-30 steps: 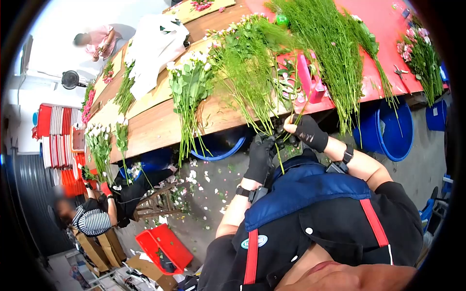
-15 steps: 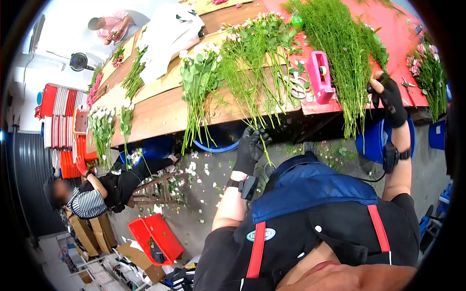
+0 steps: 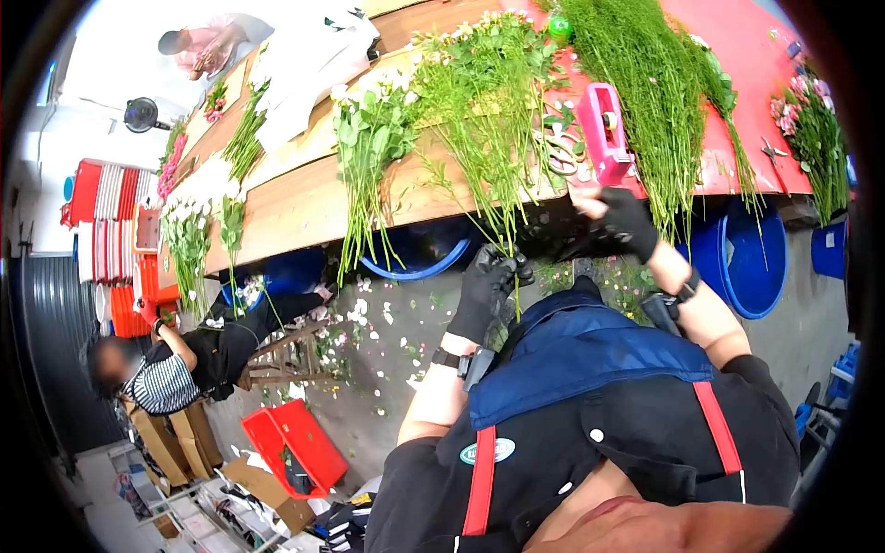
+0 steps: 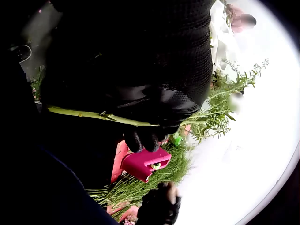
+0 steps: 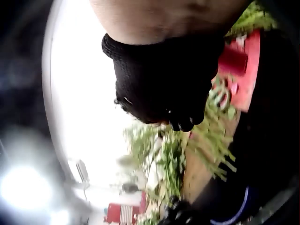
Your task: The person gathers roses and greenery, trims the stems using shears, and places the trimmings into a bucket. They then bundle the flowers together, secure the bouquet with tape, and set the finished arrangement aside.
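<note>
My left hand (image 3: 484, 288), in a black glove, grips a green stem (image 4: 101, 115) just off the table's near edge. The stem's cut end points down toward my apron, and feathery leaves (image 4: 218, 101) show beyond the fingers. My right hand (image 3: 629, 223), gloved with bare fingertips, hangs in front of the pink tape dispenser (image 3: 606, 136). It is blurred, its thumb and fingers apart, and no stem shows in it. Beside the left hand, a bunch of thin-stemmed greenery (image 3: 493, 157) lies over the table edge. Scissors (image 3: 560, 152) lie left of the dispenser.
Thick greenery (image 3: 650, 111) lies on the red sheet (image 3: 737, 170) with its stems overhanging. White-flowered stems (image 3: 373, 147) lie further left. Blue buckets (image 3: 754, 267) stand below the table. Petals litter the floor (image 3: 392, 341) near a red crate (image 3: 295, 447). Another person (image 3: 166, 378) works at left.
My right hand went out to the thick greenery at right, then came back left toward my left hand. My left hand stays on the stem and has shifted slightly right.
</note>
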Tool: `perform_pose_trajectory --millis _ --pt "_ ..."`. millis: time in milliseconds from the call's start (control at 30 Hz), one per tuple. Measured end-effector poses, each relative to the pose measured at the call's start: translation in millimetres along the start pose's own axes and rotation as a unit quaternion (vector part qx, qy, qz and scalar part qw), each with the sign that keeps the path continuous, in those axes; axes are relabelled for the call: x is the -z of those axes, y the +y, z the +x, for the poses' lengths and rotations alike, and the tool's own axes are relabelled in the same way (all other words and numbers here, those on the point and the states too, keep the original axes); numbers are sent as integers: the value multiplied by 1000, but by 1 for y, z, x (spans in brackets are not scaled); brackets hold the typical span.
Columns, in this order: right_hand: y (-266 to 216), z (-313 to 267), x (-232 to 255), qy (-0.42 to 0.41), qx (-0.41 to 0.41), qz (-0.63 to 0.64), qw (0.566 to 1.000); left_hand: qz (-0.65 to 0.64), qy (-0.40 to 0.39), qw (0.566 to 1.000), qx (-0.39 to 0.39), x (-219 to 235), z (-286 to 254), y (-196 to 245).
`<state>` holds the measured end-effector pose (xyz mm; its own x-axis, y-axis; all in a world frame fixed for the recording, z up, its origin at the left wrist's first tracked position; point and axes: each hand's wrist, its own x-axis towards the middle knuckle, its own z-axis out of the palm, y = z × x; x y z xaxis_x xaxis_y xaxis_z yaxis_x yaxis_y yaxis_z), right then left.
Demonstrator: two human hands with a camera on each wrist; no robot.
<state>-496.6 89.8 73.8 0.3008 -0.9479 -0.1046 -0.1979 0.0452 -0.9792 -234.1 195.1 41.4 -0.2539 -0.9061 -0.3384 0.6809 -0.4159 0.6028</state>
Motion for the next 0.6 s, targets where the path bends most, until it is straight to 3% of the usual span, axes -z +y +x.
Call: perform_pose_trajectory --millis 67,133,167,267,400,467,500,567,600 --pt "-17 17 -39 -86 -80 -42 992 57 28 998 0 -3 -4 -4" --pt "-42 20 -64 -107 -120 -3 987 81 65 995 -1 -4 -7 -10" --pt "-17 27 -74 -73 21 -70 995 65 77 995 -1 -7 -10 -9" --pt "-26 19 -71 -87 -92 52 991 55 104 993 -13 -4 -18 -5" --pt "-31 6 -66 -68 -70 27 995 35 137 990 -23 -10 -22 6" --pt "-48 0 -65 -134 -130 112 976 23 152 988 -16 -24 -24 15" --pt "-56 -2 -69 -152 -137 153 967 66 157 985 -34 -29 -23 16" --pt "-45 0 -76 -199 -124 200 951 347 137 919 -124 -20 -24 12" --pt "-35 0 -85 -162 -17 119 980 312 133 936 -95 -15 -22 11"
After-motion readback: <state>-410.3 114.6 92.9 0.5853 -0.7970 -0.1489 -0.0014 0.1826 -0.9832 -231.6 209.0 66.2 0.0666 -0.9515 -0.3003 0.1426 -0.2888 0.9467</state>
